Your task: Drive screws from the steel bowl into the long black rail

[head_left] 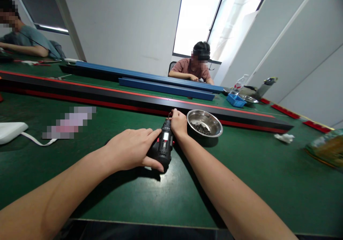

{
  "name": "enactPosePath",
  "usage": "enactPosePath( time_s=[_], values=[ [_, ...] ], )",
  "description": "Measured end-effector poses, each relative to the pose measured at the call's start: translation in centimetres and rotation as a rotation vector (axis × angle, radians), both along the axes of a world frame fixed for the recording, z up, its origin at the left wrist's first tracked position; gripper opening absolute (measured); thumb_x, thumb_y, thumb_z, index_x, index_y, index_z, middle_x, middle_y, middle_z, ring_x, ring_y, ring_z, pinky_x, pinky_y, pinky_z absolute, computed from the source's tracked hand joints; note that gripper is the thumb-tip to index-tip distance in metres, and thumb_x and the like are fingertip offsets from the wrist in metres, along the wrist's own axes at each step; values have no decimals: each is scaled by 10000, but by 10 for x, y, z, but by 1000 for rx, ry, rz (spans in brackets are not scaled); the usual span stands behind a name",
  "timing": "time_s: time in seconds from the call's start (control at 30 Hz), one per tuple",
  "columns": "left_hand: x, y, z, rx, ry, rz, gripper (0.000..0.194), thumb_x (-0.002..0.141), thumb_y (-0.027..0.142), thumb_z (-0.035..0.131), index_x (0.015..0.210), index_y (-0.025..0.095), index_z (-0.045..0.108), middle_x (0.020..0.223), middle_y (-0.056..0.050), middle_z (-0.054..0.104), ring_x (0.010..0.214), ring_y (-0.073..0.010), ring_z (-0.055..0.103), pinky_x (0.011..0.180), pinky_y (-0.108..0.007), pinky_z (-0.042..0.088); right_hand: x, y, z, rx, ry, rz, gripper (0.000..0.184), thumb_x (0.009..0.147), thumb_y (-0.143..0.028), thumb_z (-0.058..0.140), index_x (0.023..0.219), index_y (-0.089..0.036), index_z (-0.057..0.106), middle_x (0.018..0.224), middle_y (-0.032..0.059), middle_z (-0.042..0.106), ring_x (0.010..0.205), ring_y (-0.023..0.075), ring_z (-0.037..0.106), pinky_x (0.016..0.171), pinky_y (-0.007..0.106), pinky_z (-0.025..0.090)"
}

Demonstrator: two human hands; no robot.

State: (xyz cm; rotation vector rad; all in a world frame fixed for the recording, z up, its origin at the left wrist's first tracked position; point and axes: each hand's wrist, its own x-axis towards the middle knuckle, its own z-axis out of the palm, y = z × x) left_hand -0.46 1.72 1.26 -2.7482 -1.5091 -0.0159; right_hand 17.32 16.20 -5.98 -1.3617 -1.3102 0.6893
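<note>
My left hand [131, 148] is wrapped round a black cordless drill [165, 145], which lies low over the green table with its chuck facing away from me. At the front of the chuck, my right hand [179, 122] is closed in a pinch beside the bit; whatever its fingertips hold is too small to make out. Just beyond them runs a long black profile with red edges [150, 102]. A round metal bowl [217, 132] stands right of my right hand, with small dark screws [200, 128] inside.
Blue profiles [166, 88] lie behind the black one. Farther right are a blue plastic basket [236, 100], a bottle [240, 84] and a crumpled white tissue [284, 138]. A white device with a cord [12, 131] lies at left. Two people sit across the table.
</note>
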Motion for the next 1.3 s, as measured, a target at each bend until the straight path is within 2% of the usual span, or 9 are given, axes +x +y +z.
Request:
enactPosePath(
  time_s=[0.23,0.47,1.0,1.3],
  values=[
    [-2,3,-4,20,-6,-11,1031,760,947,570,1500,231,512,1242,-132,750,1146,-365,742,868,-412,571,0,0,1,-3,-24,-7,456,1061,-452,411,934,-197,766,873,90,783,819,243,760,807,324,528],
    [-1,2,-5,28,5,-25,1053,764,958,536,1506,213,501,1229,-127,749,1117,-369,748,841,-436,580,-1,1,0,4,-21,-19,424,1068,-427,427,928,-198,756,910,80,785,803,223,755,781,296,508],
    [-2,2,-6,48,0,-35,1017,773,935,563,1492,219,509,1216,-110,750,1120,-342,749,833,-393,565,-1,-3,4,-20,-43,-23,444,1068,-431,423,940,-194,776,858,79,789,828,237,765,801,304,508],
    [-2,3,-6,43,3,-41,1037,774,931,566,1511,204,503,1194,-109,745,1098,-351,749,830,-426,580,-1,-3,3,-15,-53,-27,443,1067,-431,420,942,-194,773,902,88,794,834,236,763,802,305,506]
  ],
)
